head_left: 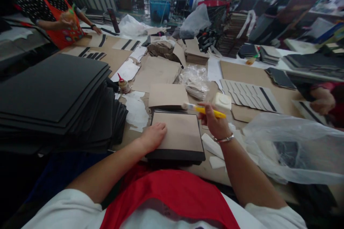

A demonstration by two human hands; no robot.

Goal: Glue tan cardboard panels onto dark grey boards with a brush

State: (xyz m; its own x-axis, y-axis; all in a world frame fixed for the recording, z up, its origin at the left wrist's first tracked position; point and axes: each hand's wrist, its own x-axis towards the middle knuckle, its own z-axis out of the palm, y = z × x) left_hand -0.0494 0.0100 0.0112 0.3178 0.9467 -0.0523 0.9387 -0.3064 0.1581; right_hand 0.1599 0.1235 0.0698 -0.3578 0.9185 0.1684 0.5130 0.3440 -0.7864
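Observation:
A tan board (180, 132) lies on a stack of black sheets (174, 155) directly in front of me. My left hand (154, 136) rests on the board's left side, fingers close together and laid down on it, gripping nothing. Above the board's right edge, my right hand (215, 123) is closed round a brush with a yellow handle (219, 114). Its pale bristles point left, near the front edge of a stack of tan boards (168, 94) just beyond. A white container (222, 101) stands behind my right hand.
Large black sheets (51, 86) are piled high at left. A red-tipped bottle (123, 84) stands near them. Clear plastic (298, 146) spreads at right, near grey strips (247, 94). A co-worker in an orange apron (61, 25) is at far left; another person's hand (324, 101) is at right.

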